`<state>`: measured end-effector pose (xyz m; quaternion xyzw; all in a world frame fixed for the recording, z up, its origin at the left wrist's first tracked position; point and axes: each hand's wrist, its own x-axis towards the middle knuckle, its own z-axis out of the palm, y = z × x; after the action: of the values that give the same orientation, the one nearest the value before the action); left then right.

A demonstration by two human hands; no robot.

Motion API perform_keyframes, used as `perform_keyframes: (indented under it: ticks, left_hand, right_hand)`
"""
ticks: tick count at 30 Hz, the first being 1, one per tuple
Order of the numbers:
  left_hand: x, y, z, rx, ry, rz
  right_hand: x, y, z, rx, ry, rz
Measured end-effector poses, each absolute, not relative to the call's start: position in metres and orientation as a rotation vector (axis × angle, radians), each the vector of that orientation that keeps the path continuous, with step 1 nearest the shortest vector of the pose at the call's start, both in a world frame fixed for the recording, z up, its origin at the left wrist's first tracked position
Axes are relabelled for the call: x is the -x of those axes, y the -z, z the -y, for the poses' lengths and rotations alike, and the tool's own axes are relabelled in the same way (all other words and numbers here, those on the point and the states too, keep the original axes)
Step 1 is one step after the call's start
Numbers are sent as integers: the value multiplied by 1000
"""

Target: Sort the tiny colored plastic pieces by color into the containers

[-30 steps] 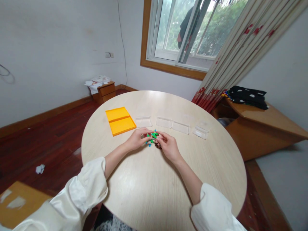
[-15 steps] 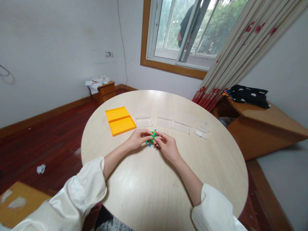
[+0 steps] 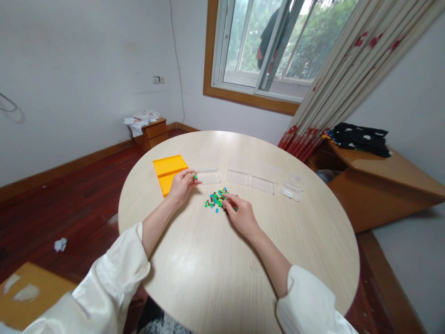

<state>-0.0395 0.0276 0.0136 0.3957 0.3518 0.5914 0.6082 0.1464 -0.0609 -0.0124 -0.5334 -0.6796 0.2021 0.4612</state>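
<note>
Left hand [image 3: 181, 184]: fingers pinched on small green piece [image 3: 195, 176], held beside orange tray [image 3: 166, 166], at near edge of clear tray [image 3: 207, 176].
Right hand [image 3: 239, 214]: fingers curled, resting on table [image 3: 222, 260], touching pile of small pieces [image 3: 216, 200]; whether it grips anything, cannot tell.
3 further clear trays [image 3: 262, 184] in row behind pile.

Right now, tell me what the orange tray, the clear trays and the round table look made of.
Orange tray: likely moulded plastic, opaque, matte, uniform colour with raised rims.
Clear trays: probably transparent plastic or acrylic; the tabletop shows through, edges catch light.
Round table: pale wood or wood-look laminate, smooth, with streaky grain lines and a soft sheen.
</note>
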Motion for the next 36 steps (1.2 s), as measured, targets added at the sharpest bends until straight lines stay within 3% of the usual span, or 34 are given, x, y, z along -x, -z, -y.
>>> perform_keyframes:
  ticks: [11, 18, 36]
  left_hand:
    - [59, -8, -51, -1085, -1620, -1217]
    - [73, -9, -53, -1296, -1525, -1455]
    - [70, -3, -52, -1158, -1564, -1245]
  right_hand:
    - [-131, 11, 63, 1179, -36, 2098]
    - [-115, 17, 62, 1220, 39, 2337]
    - [-119, 20, 60, 1237, 118, 2331]
